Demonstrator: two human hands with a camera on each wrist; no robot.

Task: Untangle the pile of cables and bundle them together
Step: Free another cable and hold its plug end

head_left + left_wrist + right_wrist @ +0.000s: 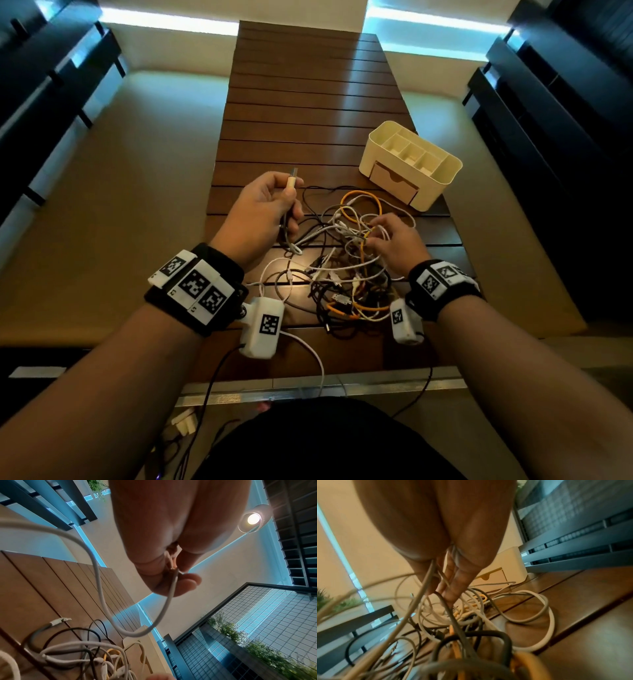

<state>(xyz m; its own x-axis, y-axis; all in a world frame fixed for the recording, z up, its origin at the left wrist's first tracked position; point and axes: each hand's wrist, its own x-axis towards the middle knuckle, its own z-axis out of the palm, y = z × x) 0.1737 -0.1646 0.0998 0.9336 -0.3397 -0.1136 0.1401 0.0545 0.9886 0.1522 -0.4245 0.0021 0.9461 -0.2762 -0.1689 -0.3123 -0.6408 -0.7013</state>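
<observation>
A tangled pile of cables (342, 277), white, black, grey and orange, lies on the slatted wooden table (305, 113) between my hands. My left hand (291, 205) is raised left of the pile and grips a white USB cable (310, 236), whose plug (292, 175) sticks up above the fist. In the left wrist view my curled left hand (178, 577) holds that white cable (164, 608), which loops down toward the pile (96, 660). My right hand (371, 234) reaches into the pile's right side, fingertips pinching strands among the white and orange loops. Its fingers (452, 588) point down into the cables (471, 622).
A cream desk organiser (411, 164) with compartments and a small drawer stands at the back right, just beyond the pile. The table's near edge (308, 387) is close to my body, with one white cable hanging over it. Floor drops away on both sides.
</observation>
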